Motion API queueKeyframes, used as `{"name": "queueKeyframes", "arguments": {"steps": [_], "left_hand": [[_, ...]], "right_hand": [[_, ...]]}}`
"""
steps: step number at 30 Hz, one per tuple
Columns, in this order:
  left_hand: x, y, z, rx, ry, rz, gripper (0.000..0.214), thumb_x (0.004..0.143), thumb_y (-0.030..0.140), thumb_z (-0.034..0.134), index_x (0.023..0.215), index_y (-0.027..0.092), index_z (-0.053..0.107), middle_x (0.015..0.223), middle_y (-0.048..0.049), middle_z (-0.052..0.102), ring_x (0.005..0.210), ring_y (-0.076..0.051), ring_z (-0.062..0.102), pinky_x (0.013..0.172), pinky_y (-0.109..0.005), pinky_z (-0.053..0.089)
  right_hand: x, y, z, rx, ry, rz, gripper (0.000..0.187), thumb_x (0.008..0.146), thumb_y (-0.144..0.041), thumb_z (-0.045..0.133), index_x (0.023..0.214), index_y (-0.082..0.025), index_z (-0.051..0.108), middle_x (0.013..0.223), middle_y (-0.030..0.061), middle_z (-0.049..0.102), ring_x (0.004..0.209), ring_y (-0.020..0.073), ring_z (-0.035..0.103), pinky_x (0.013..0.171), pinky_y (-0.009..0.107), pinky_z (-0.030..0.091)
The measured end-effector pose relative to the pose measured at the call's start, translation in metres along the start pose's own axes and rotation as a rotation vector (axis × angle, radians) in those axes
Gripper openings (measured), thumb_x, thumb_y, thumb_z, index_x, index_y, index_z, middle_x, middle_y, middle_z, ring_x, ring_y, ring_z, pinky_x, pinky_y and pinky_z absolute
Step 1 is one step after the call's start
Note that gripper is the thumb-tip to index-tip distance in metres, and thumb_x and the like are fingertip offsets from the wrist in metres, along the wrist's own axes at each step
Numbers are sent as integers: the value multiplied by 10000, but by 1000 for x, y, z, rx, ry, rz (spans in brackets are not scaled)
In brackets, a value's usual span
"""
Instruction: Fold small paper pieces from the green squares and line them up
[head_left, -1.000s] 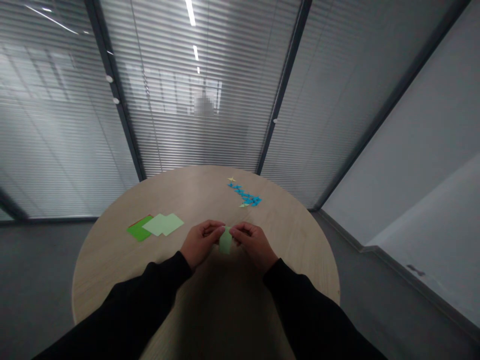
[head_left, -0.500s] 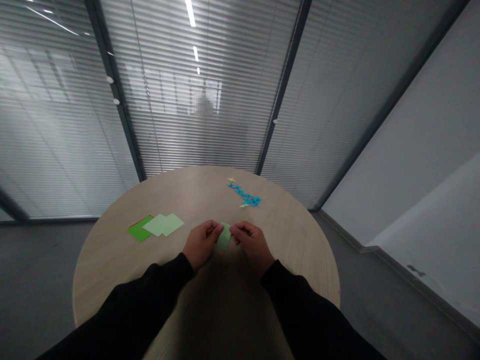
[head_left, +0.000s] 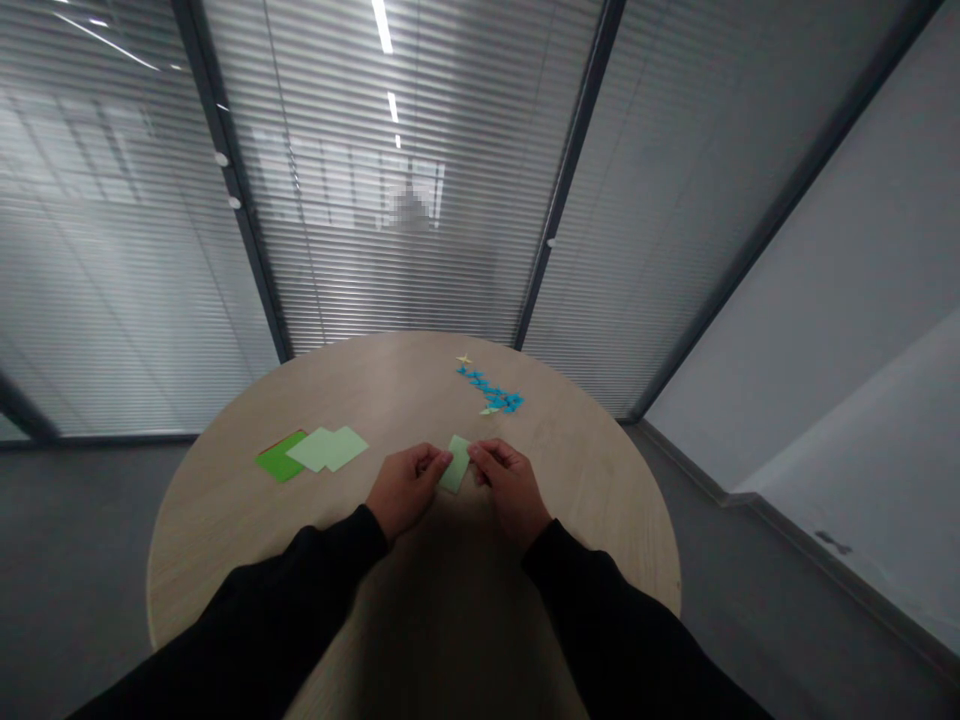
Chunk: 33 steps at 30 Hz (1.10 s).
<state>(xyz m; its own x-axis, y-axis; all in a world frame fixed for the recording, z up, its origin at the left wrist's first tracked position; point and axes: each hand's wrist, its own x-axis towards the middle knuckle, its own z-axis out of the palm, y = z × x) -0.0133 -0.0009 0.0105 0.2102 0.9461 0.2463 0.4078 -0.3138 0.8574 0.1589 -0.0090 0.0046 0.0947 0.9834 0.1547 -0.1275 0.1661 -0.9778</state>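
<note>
While the wood-grain table serves as the surface, with a smooth, pale, matt top and a curved edge, the item under inspection is a small piece of paper. It sits between the two hands, over the near-middle of the table; whether it touches the top cannot be told. Taking it as the dial's centre, twelve being away from the person, the remainder is located as follows.

At nine o'clock lie two pale green sheets, flat, four-cornered and overlapping. They partly cover a bright green sheet, which shows a thin red edge on its far side. At one o'clock is a trail of blue folded shapes, small and pointed, bunched at its near end beside a pale green folded shape. A yellow folded shape, also pointed, stands at twelve.

The piece of paper is pale green, thin, matt and roughly oblong, tilted with its far end toward one o'clock. Fold lines are too small to tell. The left hand pinches its left edge between thumb and fingers. The right hand is narrow, fingertips drawn together at the right edge. Both wrists carry black sleeves, plain in texture.
</note>
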Motion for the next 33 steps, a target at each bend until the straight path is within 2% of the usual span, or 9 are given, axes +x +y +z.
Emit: {"name": "queueKeyframes", "arguments": {"steps": [6,11,17,23,28,33], "left_hand": [[0,1,0,64,7,8,371,909,483,506,741,180,640,615,-7,622,587,-164,531,555,-268,359],[-1,4,-2,16,-90,-12,314,934,434,482,779,196,616,678,-32,720,614,-177,627,604,-273,419],[-1,6,-4,152,-52,49,283,947,352,470,730,210,585,603,-9,679,566,-169,592,603,-277,393],[-2,1,-6,126,-74,119,345,956,455,456,814,192,629,673,-15,672,610,-169,579,601,-275,393],[-2,1,-5,110,-12,72,318,959,427,449,812,193,607,645,-10,649,604,-172,589,594,-271,389],[-1,4,-5,252,2,93,278,961,367,435,797,201,586,637,-15,624,594,-174,557,589,-277,349]], "right_hand": [[0,1,0,4,26,-3,256,735,-431,756,732,-189,675,581,-49,509,545,119,413,555,271,328],[0,1,0,47,40,3,271,730,-442,759,749,-185,677,586,-46,511,546,118,409,551,271,318],[0,0,1,22,43,3,281,728,-452,755,733,-186,667,585,-42,500,545,118,398,548,272,315],[-2,-3,1,-34,19,18,315,736,-490,736,727,-188,645,559,-44,475,537,119,388,541,267,317],[-5,-4,4,-59,-17,35,320,749,-495,726,736,-189,632,565,-45,481,540,118,401,534,260,323],[-6,-2,5,-43,-57,80,337,731,-496,746,817,-186,644,627,-39,531,536,110,424,515,251,329]]}}
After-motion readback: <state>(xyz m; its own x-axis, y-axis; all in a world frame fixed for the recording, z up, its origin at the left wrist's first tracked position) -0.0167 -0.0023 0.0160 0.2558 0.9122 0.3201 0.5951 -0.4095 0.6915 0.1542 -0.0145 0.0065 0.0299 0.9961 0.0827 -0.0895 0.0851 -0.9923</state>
